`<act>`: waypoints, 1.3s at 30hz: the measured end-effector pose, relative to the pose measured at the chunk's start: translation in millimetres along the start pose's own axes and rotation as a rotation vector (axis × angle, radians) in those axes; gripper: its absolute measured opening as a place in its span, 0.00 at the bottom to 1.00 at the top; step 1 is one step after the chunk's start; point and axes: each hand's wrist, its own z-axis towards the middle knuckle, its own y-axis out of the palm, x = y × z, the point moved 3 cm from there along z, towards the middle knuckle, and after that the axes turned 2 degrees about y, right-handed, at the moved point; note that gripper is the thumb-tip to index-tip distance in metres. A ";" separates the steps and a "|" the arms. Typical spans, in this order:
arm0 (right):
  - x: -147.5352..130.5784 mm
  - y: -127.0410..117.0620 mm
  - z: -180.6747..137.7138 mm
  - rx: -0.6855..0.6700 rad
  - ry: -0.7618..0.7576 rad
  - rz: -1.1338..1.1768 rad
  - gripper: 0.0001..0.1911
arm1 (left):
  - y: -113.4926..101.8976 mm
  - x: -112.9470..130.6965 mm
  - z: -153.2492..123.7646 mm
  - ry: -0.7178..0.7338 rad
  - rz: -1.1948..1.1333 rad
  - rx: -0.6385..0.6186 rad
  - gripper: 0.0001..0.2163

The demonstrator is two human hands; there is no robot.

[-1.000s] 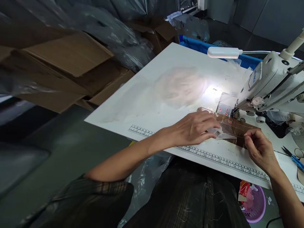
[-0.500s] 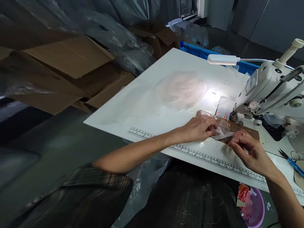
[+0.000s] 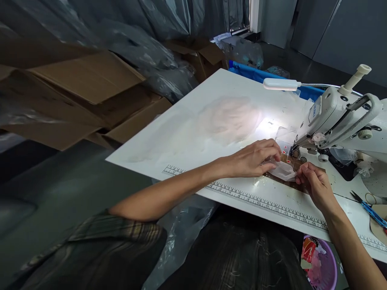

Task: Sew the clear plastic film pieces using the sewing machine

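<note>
So I'm sitting at a white desk point(image 3: 236, 82) and working with a small piece of sheer white fabric point(image 3: 284, 171); picture a clock face centred on it, 12 pointing to the far side. My right grip point(image 3: 316, 183) is sitting at 3 o'clock, thumb and fingertip closing together on the fabric's near-right corner. My left grip point(image 3: 256, 158) is curving over the other end at about 10 o'clock, fingers bending and thumb standing a bit apart from them (can't tell you whether it's actually pinching the cloth, my own knuckles are hiding that). The fabric is lying over a flat brown strip point(image 3: 294, 162), with the foot of the sewing machine point(image 3: 329, 114) standing just beside it at 1 o'clock.

A white lamp point(image 3: 281, 83) is glowing at 12, and a very pale pinkish heap of what's looking like sheer cloth point(image 3: 232, 117) is spreading out at 10. Blue-handled scissors point(image 3: 373, 211) are lying near 4, a purple basket point(image 3: 335, 264) is standing below at 5, and a printed ruler point(image 3: 260, 204) is running along the near edge around 7.
</note>
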 end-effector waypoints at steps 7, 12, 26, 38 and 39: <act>-12.4 13.8 -2.1 -0.016 -0.046 -0.001 0.18 | 27.3 -5.3 21.3 0.205 0.210 -0.048 0.06; -38.2 34.2 -21.8 -0.147 -0.331 -0.286 0.13 | 24.7 -0.8 13.8 0.385 0.373 -0.003 0.14; -3.5 4.5 -22.3 -0.148 0.187 0.031 0.31 | -1.3 12.1 -11.6 0.244 0.257 0.425 0.10; 6.2 18.0 -10.0 -0.247 0.253 0.109 0.23 | 20.1 4.6 -5.0 0.268 -0.006 0.130 0.22; 3.8 18.6 -10.5 -0.254 0.228 0.096 0.22 | 18.9 -2.0 0.5 0.207 -0.024 0.076 0.27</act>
